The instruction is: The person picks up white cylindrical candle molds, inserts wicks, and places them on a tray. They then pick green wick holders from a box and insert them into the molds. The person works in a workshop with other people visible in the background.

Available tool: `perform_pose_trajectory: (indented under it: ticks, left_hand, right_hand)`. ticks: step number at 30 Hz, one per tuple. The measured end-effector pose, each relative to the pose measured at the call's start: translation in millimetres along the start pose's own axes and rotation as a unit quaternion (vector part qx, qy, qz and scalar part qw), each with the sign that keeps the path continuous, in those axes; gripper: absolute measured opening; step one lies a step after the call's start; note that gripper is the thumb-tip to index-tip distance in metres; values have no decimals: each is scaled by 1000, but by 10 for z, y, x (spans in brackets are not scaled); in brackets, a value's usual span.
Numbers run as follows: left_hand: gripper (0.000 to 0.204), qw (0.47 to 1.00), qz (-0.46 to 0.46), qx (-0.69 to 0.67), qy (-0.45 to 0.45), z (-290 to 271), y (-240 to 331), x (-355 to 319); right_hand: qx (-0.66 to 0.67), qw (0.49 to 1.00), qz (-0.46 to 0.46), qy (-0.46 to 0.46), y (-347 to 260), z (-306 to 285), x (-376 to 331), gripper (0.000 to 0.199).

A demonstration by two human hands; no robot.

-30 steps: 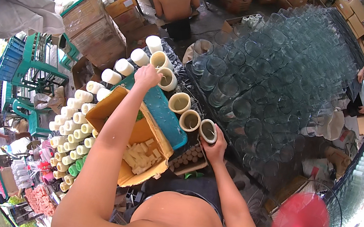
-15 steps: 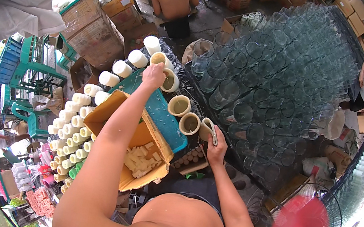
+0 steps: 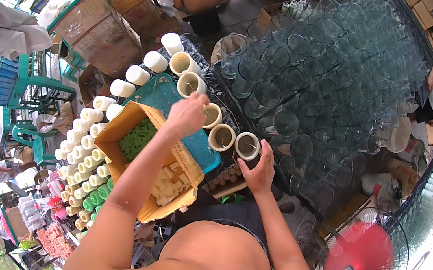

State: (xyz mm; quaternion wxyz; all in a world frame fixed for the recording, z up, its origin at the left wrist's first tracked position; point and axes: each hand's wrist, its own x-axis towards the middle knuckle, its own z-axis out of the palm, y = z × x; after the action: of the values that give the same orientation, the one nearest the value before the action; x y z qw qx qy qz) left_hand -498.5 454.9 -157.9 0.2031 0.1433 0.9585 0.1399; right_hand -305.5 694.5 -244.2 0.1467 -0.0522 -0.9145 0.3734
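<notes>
Reaching to pale cup (image 3: 212,117), left hand (image 3: 188,114), grip unclear; right hand (image 3: 259,172) loosely spread beside nearest cup (image 3: 247,148), thread (image 3: 250,143) showing inside! Others' progress: done or left, can't tell.

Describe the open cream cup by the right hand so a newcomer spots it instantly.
Find the big spread of clear glasses filling the upper right. Along its lower-left side, a row of open cream cups runs down past the teal tray. The one wanted is the last cup, farthest right in that row, the only one with the right hand at its side.
</notes>
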Motion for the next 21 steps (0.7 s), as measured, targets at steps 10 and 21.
perform_pose_trajectory:
  ticks: [10,21]
  left_hand:
    - [28,990,-65,125,-26,462,-207,332]
    - [47,983,-180,24,-6,519,-380,394]
  right_hand:
    - [-123,962,-42,-241,-560,254,67,49]
    - [-38,991,-10,-125,-523,618,92,15]
